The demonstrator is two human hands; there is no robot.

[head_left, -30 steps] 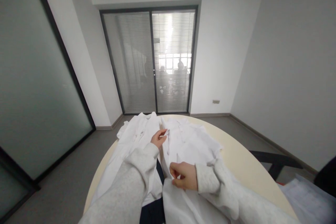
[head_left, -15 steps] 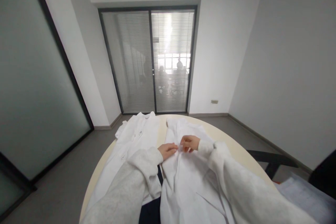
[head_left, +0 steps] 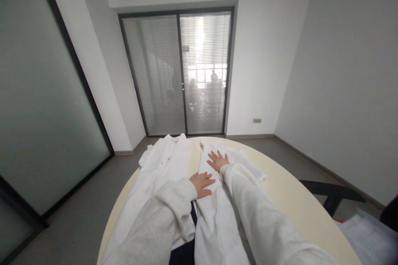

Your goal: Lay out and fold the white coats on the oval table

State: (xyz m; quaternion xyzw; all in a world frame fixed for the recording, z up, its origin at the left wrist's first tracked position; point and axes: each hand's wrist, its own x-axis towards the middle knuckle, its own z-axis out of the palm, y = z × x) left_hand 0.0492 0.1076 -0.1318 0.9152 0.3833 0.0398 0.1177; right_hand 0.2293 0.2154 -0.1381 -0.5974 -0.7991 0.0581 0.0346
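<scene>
Two white garments lie side by side on a round cream table [head_left: 289,198]. My right hand [head_left: 218,160] lies flat, fingers spread, on the upper part of the right white garment [head_left: 214,211]. A little nearer to me, my left hand [head_left: 202,183] rests palm down with fingers stretched on the same garment's left edge. The left white garment [head_left: 161,165] lies untouched beside them. Both my arms are in light grey sleeves. Something dark [head_left: 183,252] shows between the garments near me.
A black chair [head_left: 329,194] stands at the table's right. Pale fabric or paper [head_left: 370,236] lies at the lower right. Sliding glass doors with blinds [head_left: 180,74] face me, with people seated behind them. A frosted glass wall [head_left: 37,103] is on the left.
Both hands were pinching the right garment's front edge; now they lie flat and open on it. My right hand moved farther up the garment.
</scene>
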